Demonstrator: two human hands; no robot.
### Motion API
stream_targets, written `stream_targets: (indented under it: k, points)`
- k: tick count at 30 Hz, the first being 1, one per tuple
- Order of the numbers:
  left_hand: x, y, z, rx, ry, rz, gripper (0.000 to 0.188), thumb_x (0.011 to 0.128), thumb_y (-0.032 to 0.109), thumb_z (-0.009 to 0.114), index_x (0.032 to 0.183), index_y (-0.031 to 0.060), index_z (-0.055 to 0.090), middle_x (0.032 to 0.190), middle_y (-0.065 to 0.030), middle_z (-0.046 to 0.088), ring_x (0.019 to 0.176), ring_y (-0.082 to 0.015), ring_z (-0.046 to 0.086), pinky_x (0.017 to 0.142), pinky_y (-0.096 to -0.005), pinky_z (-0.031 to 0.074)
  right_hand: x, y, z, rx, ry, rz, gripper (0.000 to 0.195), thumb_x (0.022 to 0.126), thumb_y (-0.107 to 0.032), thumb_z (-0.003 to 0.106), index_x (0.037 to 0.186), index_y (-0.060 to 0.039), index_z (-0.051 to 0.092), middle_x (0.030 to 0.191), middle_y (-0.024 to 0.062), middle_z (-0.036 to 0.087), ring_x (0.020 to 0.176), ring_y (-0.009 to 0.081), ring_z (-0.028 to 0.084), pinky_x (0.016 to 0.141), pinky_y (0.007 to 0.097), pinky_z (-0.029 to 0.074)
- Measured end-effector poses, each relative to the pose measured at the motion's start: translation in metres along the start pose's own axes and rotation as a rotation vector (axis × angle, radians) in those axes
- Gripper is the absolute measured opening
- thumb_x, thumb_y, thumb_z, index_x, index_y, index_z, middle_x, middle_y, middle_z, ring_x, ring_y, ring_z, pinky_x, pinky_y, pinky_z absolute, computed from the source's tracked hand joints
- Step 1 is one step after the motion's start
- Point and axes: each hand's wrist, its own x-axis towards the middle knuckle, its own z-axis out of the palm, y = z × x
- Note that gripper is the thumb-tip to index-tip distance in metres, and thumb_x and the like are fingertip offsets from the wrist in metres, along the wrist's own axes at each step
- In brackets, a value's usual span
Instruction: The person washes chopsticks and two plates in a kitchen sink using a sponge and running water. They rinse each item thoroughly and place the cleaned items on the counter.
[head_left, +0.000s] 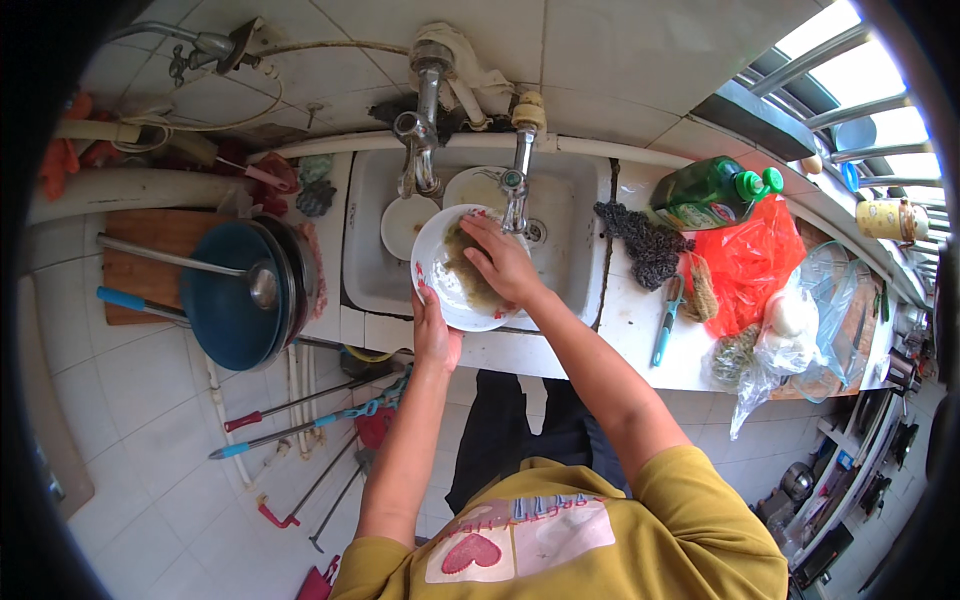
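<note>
My left hand (433, 330) grips the near rim of a white bowl (429, 289) with red decoration, tilted over the front of the sink. Inside the bowl lies something greenish-brown (461, 262), too unclear to name. My right hand (501, 259) reaches into the bowl, its fingers laid flat over its inner side and partly covering the contents; whether it holds a cloth or pad cannot be told. Behind the bowl, a small white bowl (401, 225) and a white plate (469, 187) rest in the sink (577, 277). Two metal taps, a left one (420, 142) and a right one (516, 180), hang above.
Right of the sink lie black mesh scrubber (645, 247), a peeler with a blue handle (666, 330), a green detergent bottle (705, 195) and a red plastic bag (757, 255). Leftward, a blue basin (229, 315) carries a metal ladle (261, 285) beside a wooden board (139, 262).
</note>
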Motion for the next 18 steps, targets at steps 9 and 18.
stream_targets:
  k: [9, 18]
  points:
    - [-0.002, 0.006, 0.010, 0.035, 0.001, -0.009, 0.060, 0.094, 0.046, 0.040, 0.143, 0.0202, 0.016, 0.144, -0.0063, 0.028, 0.130, -0.0255, 0.033, 0.103, -0.0464, 0.034, 0.000, 0.003, -0.003, 0.082, 0.003, 0.017, 0.041, 0.087, -0.017, 0.055, 0.125, -0.0031, 0.049, 0.131, 0.0146, 0.047, 0.121, 0.0322, 0.044, 0.100, 0.0372, 0.035]
    - [-0.002, 0.009, 0.010, 0.038, 0.000, 0.018, 0.058, 0.095, 0.040, 0.042, 0.143, 0.0189, 0.018, 0.143, -0.0070, 0.030, 0.130, -0.0255, 0.033, 0.104, -0.0460, 0.033, 0.001, 0.003, -0.003, 0.124, -0.008, 0.055, 0.042, 0.087, -0.016, 0.054, 0.125, -0.0016, 0.049, 0.131, 0.0169, 0.047, 0.121, 0.0335, 0.045, 0.101, 0.0371, 0.035]
